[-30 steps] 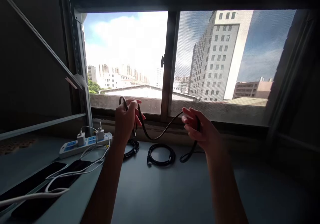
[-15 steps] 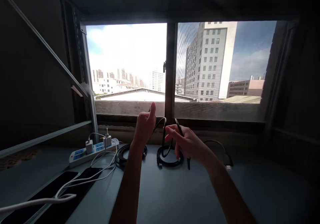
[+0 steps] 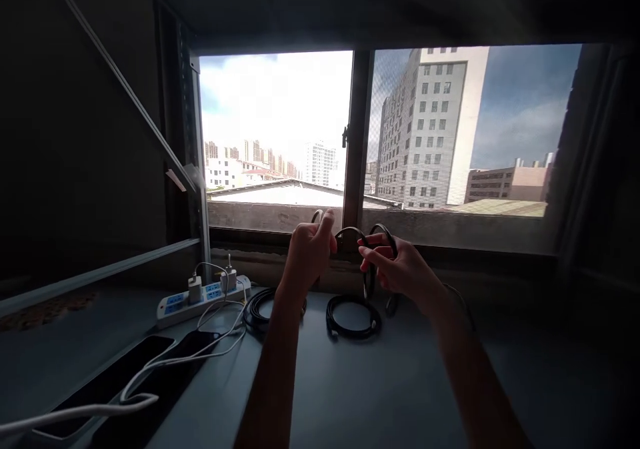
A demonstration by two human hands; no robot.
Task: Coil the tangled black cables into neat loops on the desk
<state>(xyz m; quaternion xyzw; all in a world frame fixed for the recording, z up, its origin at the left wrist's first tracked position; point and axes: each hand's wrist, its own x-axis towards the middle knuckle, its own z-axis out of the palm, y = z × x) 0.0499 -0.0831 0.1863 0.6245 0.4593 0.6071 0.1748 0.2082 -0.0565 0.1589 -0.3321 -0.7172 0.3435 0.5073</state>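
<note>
A black cable arches between my two hands above the desk. My left hand is closed on it, thumb up, with a small loop rising behind the thumb. Loops of the same cable hang at my right hand, which pinches them between thumb and fingers. Below the hands a coiled black cable lies on the desk, its light-coloured ends showing. Another black coil rests further left, partly hidden by my left forearm.
A white power strip with two plugged-in chargers stands at the left. Two dark phone-like devices lie before it under white cables. Behind the desk is a window; a metal frame rises at left.
The cable between my hands has more loops at my right hand, and its hanging end has risen. In the view, everything has shifted slightly right.
</note>
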